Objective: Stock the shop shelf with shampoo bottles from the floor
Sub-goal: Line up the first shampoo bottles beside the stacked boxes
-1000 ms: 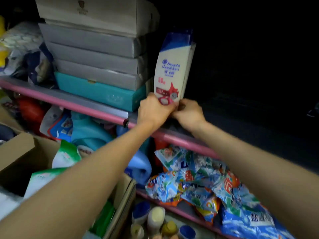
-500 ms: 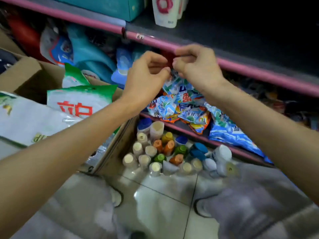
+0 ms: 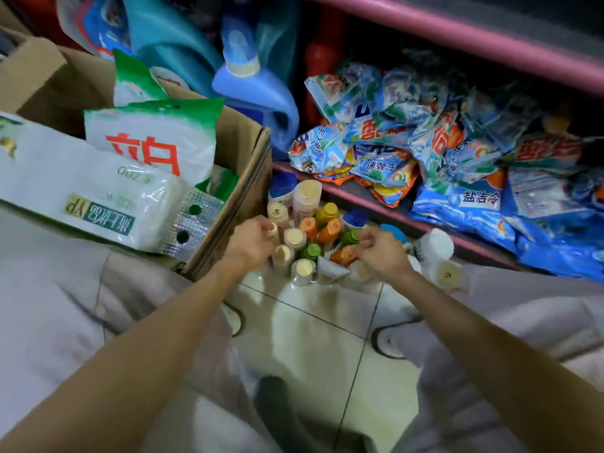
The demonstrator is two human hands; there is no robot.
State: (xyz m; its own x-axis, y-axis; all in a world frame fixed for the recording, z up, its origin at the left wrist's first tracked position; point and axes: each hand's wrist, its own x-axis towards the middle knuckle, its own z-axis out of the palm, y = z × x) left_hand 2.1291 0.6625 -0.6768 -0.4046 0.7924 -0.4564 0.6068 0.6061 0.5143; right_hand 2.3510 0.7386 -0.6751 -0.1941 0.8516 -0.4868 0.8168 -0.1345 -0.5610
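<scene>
- the shampoo bottles (image 3: 305, 237) stand upright in a tight cluster on the tiled floor (image 3: 313, 338), just in front of the bottom shelf (image 3: 356, 194) and right beside the cardboard box (image 3: 243, 191); most show only their caps, cream, orange, green, blue and white.
- the left hand (image 3: 250, 240) is down at the left edge of the cluster, fingers curled, its fingertips touching a cream-capped bottle (image 3: 273, 228); whether it really pinches that bottle or only brushes it i cannot tell, the picture is blurred there.
- the right hand (image 3: 380, 251) hovers over the right side of the cluster, fingers loosely curled and holding nothing, close above an orange bottle (image 3: 341, 255) lying tilted among the upright ones.
- judged from this, the step in hand is picking the next bottles, with many left on the floor.
- to do it well: take bottles from the outer edge, not the middle, since they stand packed and a tug on one could topple its neighbours.
- grip round the body below the cap, not the cap alone, which may be loose.
- one bottle per hand should lift straight up, clear of the rest.
- the white bottles (image 3: 438, 256) at the right stand near the shelf edge and are easy to knock.
- bags of washing powder (image 3: 392, 148) fill the bottom shelf, so the bottles likely belong higher up.
</scene>
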